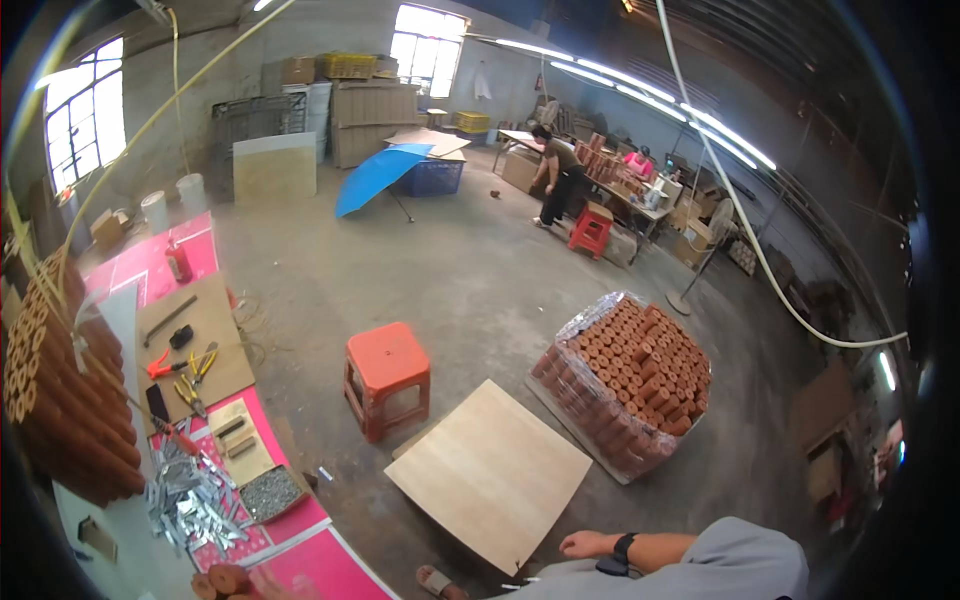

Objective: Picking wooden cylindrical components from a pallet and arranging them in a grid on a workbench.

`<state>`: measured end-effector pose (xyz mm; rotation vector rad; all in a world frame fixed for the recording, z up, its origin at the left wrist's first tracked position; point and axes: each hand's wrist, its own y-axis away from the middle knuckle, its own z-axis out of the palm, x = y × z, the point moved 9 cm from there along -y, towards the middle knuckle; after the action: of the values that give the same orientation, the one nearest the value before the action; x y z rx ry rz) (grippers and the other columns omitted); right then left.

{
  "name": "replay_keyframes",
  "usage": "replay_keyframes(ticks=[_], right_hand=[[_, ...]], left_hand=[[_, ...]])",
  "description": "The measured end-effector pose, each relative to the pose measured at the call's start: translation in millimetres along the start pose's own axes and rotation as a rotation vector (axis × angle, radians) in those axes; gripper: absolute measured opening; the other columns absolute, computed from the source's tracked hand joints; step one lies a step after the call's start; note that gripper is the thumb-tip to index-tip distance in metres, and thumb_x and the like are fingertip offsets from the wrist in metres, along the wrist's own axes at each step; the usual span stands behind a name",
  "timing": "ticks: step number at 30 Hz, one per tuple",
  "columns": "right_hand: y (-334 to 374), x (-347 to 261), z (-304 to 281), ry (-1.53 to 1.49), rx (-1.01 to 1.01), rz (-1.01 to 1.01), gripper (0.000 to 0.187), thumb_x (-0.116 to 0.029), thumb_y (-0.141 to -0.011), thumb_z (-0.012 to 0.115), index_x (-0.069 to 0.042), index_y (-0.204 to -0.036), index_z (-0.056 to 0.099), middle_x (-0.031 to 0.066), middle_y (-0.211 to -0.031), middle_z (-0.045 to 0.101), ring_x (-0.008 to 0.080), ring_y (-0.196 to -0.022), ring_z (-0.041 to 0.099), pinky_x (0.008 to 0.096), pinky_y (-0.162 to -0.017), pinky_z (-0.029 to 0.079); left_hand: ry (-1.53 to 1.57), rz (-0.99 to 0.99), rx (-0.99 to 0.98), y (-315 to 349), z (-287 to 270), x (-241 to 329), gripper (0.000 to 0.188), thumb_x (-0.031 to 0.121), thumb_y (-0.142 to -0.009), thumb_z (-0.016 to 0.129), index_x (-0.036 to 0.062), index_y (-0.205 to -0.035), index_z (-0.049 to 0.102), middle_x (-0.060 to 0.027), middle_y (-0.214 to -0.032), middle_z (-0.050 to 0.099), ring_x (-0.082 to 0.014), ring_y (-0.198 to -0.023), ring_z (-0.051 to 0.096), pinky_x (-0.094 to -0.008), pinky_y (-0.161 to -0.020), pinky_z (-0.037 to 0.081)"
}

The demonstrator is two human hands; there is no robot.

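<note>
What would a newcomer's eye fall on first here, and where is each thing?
Probably the open blue umbrella toward the back, left of centre, vivid against grey. Next, the plastic-wrapped stack of reddish-brown cylinders right of the pale board, and the metal strips heaped on the pink table cover at lower left.

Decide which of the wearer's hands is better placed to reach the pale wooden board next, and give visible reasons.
Right hand, probably: it shows close beside the pale board. The left hand, blurred at the lower edge, seems to be by the brown rolls, farther off.
</note>
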<state>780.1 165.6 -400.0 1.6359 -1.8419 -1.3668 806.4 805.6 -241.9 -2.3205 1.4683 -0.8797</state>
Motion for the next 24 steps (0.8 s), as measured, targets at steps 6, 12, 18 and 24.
replay_keyframes(ticks=[6,12,18,24], right_hand=[[44,97,-24,-0.064,0.076,0.162,0.043,-0.034,-0.090,0.058,-0.009,-0.123,0.070,0.0143,-0.118,0.072,0.0312,-0.112,0.067,0.0403,-0.097,0.051],[81,222,-26,-0.136,0.074,0.299,0.040,-0.033,-0.087,0.060,-0.011,-0.119,0.072,0.0156,-0.115,0.073,0.0307,-0.108,0.068,0.0418,-0.094,0.053],[55,338,-45,-0.002,0.054,0.145,0.040,-0.030,-0.084,0.062,-0.007,-0.115,0.072,0.0162,-0.110,0.074,0.0359,-0.102,0.070,0.0424,-0.088,0.055],[56,403,-68,-0.574,0.099,0.334,0.034,-0.030,-0.089,0.064,-0.004,-0.109,0.072,0.0083,-0.090,0.074,0.0185,-0.079,0.069,0.0344,-0.074,0.056]], left_hand=[[0.197,0.118,-0.298,41,60,169,0.059,0.042,-0.094,0.064,0.0062,-0.140,0.054,-0.0226,-0.142,0.055,-0.0443,-0.133,0.049,-0.0507,-0.109,0.040],[0.593,0.179,-0.674,142,94,278,0.053,0.013,-0.080,0.074,0.0015,-0.129,0.057,-0.0199,-0.131,0.059,-0.0428,-0.132,0.049,-0.0511,-0.111,0.038],[0.423,0.072,-0.919,243,95,300,0.042,0.013,-0.080,0.075,0.0048,-0.119,0.063,-0.0172,-0.120,0.065,-0.0398,-0.122,0.057,-0.0477,-0.106,0.043],[0.388,-0.042,-1.063,296,85,334,0.039,0.017,-0.083,0.076,0.0049,-0.119,0.066,-0.0169,-0.116,0.067,-0.0359,-0.113,0.062,-0.0429,-0.100,0.049]])
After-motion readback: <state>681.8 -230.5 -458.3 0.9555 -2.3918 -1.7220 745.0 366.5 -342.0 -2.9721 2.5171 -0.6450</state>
